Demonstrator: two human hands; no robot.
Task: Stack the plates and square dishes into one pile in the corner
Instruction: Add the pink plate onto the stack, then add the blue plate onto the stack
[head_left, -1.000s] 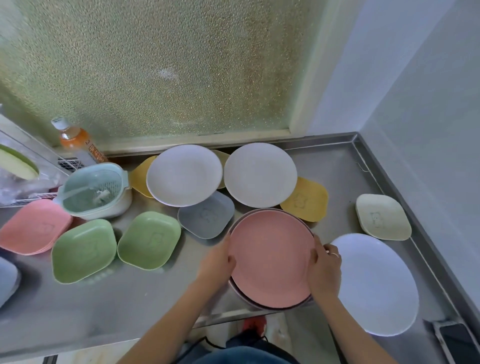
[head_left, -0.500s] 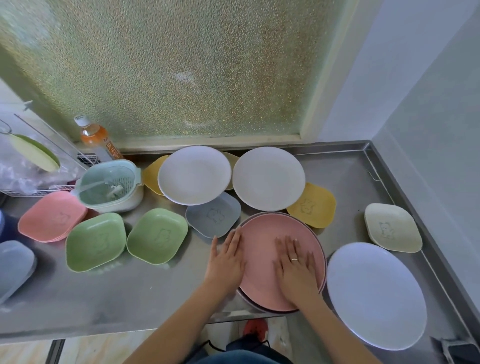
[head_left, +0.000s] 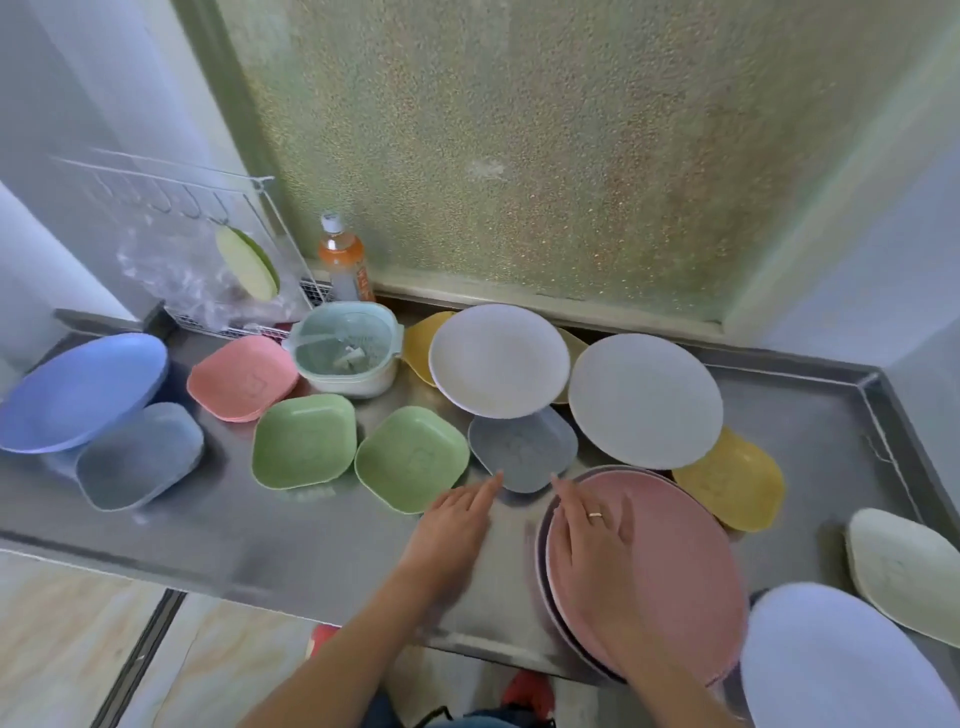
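Observation:
A pink round plate (head_left: 670, 566) tops a short pile at the counter's front edge. My right hand (head_left: 592, 535) lies flat on its left rim, fingers spread, pointing toward a grey square dish (head_left: 524, 452). My left hand (head_left: 457, 519) hovers open over bare counter, fingertips close to that grey dish. Two white round plates (head_left: 498, 358) (head_left: 644, 400) rest on yellow square dishes (head_left: 732, 480). Two green square dishes (head_left: 304, 439) (head_left: 410, 457) sit to the left. Neither hand holds anything.
Farther left are a pink square dish (head_left: 241, 376), a grey dish (head_left: 140, 457) and a blue plate (head_left: 78, 389). A lidded container (head_left: 345, 353), a bottle (head_left: 343, 260) and a wire rack (head_left: 197, 244) stand at the back. A pale green dish (head_left: 904, 566) and white plate (head_left: 831, 660) lie right.
Both hands have come off the sides of the pink plate pile and reached forward-left toward the grey square dish. The view has swung to the left.

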